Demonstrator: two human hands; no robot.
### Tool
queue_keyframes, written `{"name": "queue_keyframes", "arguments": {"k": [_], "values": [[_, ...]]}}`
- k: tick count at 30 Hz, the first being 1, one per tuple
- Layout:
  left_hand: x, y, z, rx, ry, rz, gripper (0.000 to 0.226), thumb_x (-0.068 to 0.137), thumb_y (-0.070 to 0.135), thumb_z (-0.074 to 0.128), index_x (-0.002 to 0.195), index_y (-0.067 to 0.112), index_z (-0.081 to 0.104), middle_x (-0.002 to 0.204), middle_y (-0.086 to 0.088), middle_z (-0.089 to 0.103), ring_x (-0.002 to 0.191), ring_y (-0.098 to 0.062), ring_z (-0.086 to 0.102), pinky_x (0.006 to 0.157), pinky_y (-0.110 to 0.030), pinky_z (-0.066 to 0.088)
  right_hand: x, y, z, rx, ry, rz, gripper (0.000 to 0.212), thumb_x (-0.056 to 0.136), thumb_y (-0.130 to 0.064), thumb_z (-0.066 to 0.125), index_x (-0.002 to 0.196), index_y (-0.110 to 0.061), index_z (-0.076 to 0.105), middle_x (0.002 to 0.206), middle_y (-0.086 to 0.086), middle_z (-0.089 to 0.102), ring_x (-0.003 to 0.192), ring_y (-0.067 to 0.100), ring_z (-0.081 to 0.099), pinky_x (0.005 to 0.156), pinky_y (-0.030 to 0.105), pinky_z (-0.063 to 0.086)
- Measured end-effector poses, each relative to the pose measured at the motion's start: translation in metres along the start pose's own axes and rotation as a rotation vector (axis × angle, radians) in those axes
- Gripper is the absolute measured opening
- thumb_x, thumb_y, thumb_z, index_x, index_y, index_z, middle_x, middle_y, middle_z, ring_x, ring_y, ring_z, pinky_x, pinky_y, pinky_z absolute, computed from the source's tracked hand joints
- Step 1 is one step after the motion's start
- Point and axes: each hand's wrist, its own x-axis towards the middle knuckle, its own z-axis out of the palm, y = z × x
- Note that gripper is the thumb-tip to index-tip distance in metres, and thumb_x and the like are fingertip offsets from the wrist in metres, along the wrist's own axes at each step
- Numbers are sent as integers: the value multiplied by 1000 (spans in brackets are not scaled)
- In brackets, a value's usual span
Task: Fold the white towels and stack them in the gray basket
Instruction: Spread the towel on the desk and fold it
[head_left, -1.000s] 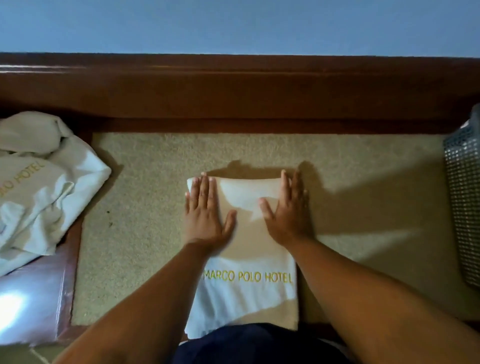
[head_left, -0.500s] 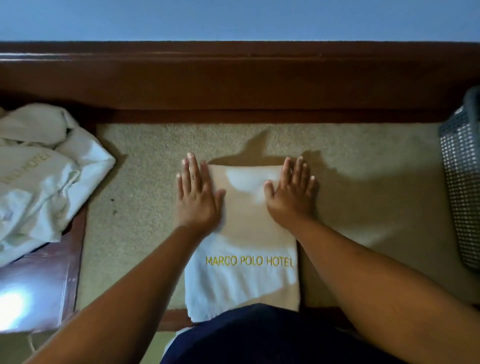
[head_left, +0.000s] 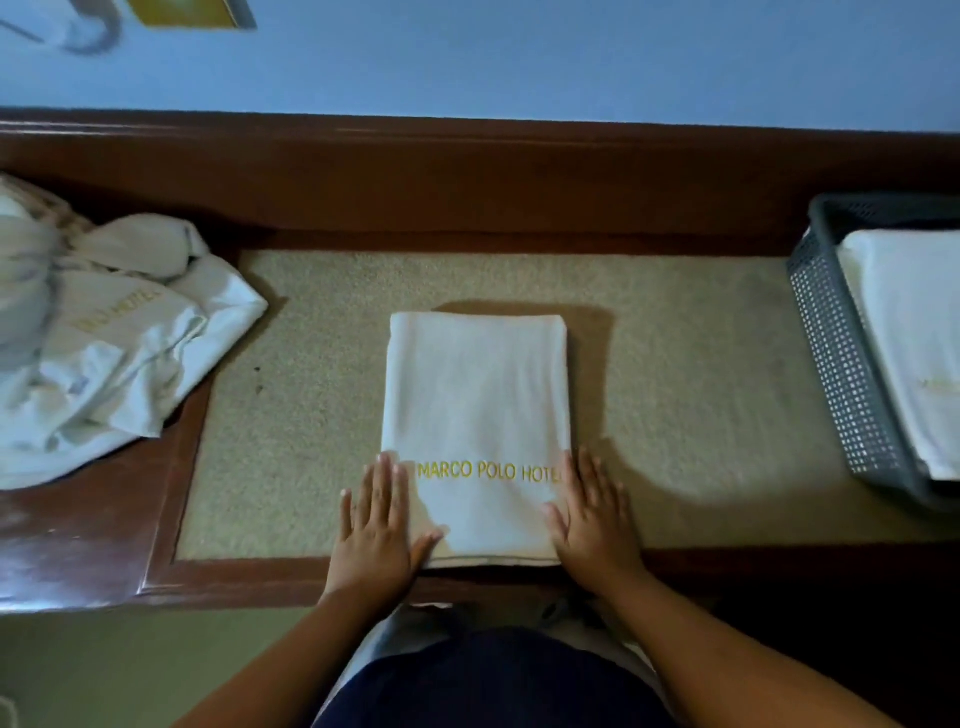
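A folded white towel (head_left: 475, 410) with yellow "MARCO POLO HOTEL" lettering lies flat on the beige inlay of the wooden table (head_left: 701, 374). My left hand (head_left: 379, 525) lies flat with straight fingers against the towel's near left edge, its thumb on the cloth. My right hand (head_left: 592, 514) lies flat the same way at the near right edge. At the far right stands the gray basket (head_left: 836, 364), holding a folded white towel (head_left: 904, 332). A heap of unfolded white towels (head_left: 104, 343) lies at the left.
A dark wooden rail (head_left: 467, 176) runs along the back of the table under a blue wall. The table's front edge (head_left: 234, 587) is close to my body. Bare beige surface lies between the folded towel and the basket.
Both hands slid from the towel's far end down its sides to the near end. The view pulled back, so the basket with its towel shows fully.
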Motion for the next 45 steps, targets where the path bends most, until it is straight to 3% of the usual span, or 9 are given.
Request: {"name": "queue_keyframes", "arguments": {"k": [5,10,13,17,21,26,31,36,45], "values": [[-4,24,-21,-51,5,260,76,102,58,22,162,20,-4,169,-11,-13,155,-27,-13,123,-48,5,-9,-44,-14,102,77,-85,76,92,-49,31,160,-18,20,168,12,5,155,29,8,120,56,15],[-8,24,-12,-132,-176,106,77,80,77,-17,150,48,-29,154,10,-48,143,-20,-43,122,-51,1,-33,-44,4,22,-164,-210,78,83,-69,5,148,-41,-26,156,-11,-42,145,13,-38,119,59,-6],[-12,27,-21,-182,-213,24,66,94,67,1,151,48,-27,153,7,-49,150,-24,-32,123,-50,11,-35,-35,6,25,-155,-172,77,82,-67,3,149,-41,-25,155,-9,-44,147,16,-35,121,52,-4],[-16,27,-23,-437,-135,-269,73,106,34,40,161,31,-7,167,-21,-2,144,-42,31,111,-50,34,-43,-39,7,269,38,-33,82,87,-58,31,158,-16,25,167,15,4,150,32,10,121,43,17],[-10,23,-21,-945,-101,-562,59,95,23,67,143,2,40,130,-20,56,117,-37,57,101,-46,47,-38,-48,8,718,145,401,79,78,-29,82,140,2,43,135,24,46,121,42,49,104,46,43],[-11,11,-32,-1217,-189,-601,38,89,33,76,112,4,69,102,-15,76,91,-29,73,81,-40,59,-28,-43,-20,862,-49,531,43,88,-27,76,119,-1,62,113,16,69,106,31,66,77,26,44],[-31,9,-58,-1610,-299,-496,30,99,26,63,118,4,68,111,-21,74,104,-40,68,98,-57,50,-40,-26,-47,902,-42,386,22,97,-27,65,96,-5,66,77,4,67,56,11,62,51,22,44],[-56,-9,-37,-804,-324,-537,48,90,54,67,79,6,65,75,1,70,56,-18,64,58,-35,55,-57,-4,-20,608,-169,475,23,92,-28,71,99,-7,65,91,11,70,87,28,70,72,30,48],[-53,-5,-37,-627,33,-361,45,94,44,63,128,19,51,128,-2,53,108,-18,60,89,-39,54,-55,-11,-19,463,-97,365,57,85,-26,73,136,-11,52,132,15,54,114,30,58,100,36,46]]}}
